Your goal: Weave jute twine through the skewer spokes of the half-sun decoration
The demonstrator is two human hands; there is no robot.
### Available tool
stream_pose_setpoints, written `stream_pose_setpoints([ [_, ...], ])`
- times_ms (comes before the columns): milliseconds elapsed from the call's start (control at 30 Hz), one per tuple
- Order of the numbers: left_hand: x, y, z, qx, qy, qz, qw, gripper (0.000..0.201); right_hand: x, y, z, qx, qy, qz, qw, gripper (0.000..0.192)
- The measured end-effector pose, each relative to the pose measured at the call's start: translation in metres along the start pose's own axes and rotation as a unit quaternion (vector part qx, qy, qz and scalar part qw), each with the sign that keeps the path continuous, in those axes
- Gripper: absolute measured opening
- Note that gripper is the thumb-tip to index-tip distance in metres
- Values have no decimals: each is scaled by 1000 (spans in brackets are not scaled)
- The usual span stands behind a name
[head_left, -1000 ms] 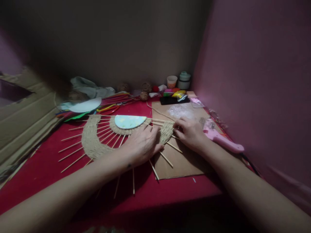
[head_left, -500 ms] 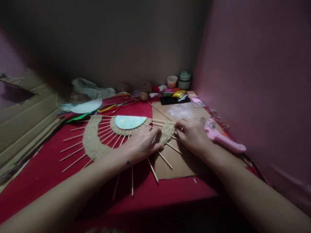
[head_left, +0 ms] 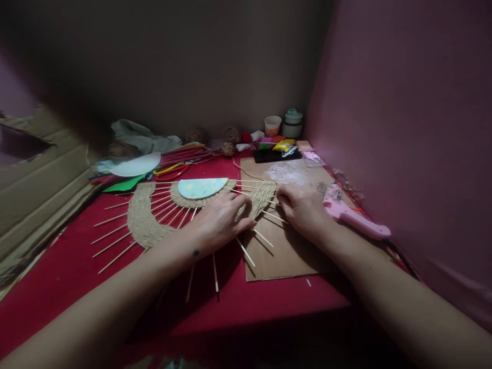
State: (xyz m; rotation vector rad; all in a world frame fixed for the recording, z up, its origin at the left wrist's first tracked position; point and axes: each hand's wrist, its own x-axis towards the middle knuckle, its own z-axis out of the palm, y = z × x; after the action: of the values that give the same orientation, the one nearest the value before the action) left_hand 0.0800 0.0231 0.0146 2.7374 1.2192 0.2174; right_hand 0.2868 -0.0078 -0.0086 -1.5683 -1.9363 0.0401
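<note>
Head view showed the fan [head_left: 148, 225], a half-round weave of pale cord on thin wooden sticks, lying flat at the centre of the frame on the red table [head_left: 69, 277], its right end over a cardboard sheet [head_left: 286, 256]. The left hand [head_left: 217, 223] lay palm down on the weave with fingers spread and flat, pressing and not gripping. The right hand [head_left: 303, 207] sat at the right end of the weave, fingertips curled in toward the cord [head_left: 246, 171]; whether they pinched it could not be told, since the fingers covered the spot. By its look the fan was light and springy: the sticks [head_left: 115, 259] seemed stiff but thin enough to snap, the woven bands soft and liable to slide along them, so it was best held flat under a palm or lifted from the woven band, not by the stick tips. A pale half disc [head_left: 202, 187] sat at the hub. Just right of the right hand lay a pink glue gun [head_left: 355, 220]. At the upper centre, small and dim, stood a cup [head_left: 272, 125], a jar [head_left: 293, 123], twine balls [head_left: 231, 135] and bright packets, hard to name. The left hand hid the middle sticks, and both forearms ran off the bottom edge.
</note>
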Motion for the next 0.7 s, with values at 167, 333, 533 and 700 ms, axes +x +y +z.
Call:
stream_pose_setpoints([
  [167,-1,-2,-11,-41,-34,-33,998,31,2,4,1,10,2,8,1000,16],
  [333,-3,-2,-13,-76,-33,-42,996,29,2,8,1,16,16,-11,1000,15],
  [533,-4,-5,-10,-81,-30,-34,996,29,4,1,-7,46,-8,37,998,12],
  [700,-4,-6,-10,-94,-27,-35,995,30,5,1,-13,54,-55,87,993,9],
])
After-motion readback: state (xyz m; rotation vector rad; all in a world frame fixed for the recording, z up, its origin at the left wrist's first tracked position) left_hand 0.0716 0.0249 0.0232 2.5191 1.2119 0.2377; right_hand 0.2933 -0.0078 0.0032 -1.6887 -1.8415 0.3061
